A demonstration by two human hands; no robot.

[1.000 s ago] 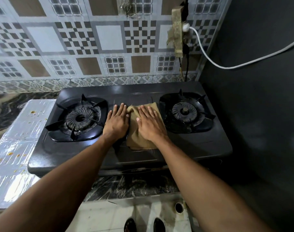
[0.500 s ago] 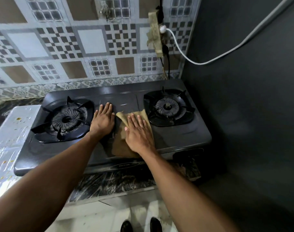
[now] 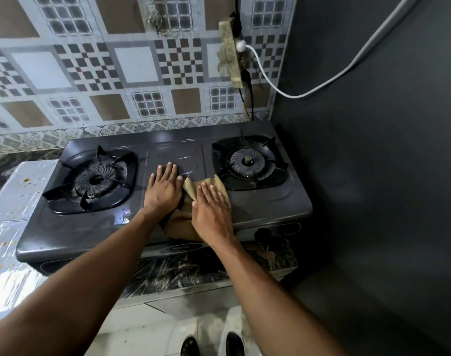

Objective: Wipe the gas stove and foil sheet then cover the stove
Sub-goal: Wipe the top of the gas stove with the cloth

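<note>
I see my right hand pressed flat, fingers spread, on the tan cloth near the gas stove's front edge, between the burners. My left hand lies flat and open just beside it. The foil sheet lies along the stove's left edge.

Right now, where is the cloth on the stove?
The cloth lies flat on the middle of the stove, between the two burners and nearer the right burner. The right hand presses on it, and the left hand is beside it.
</note>
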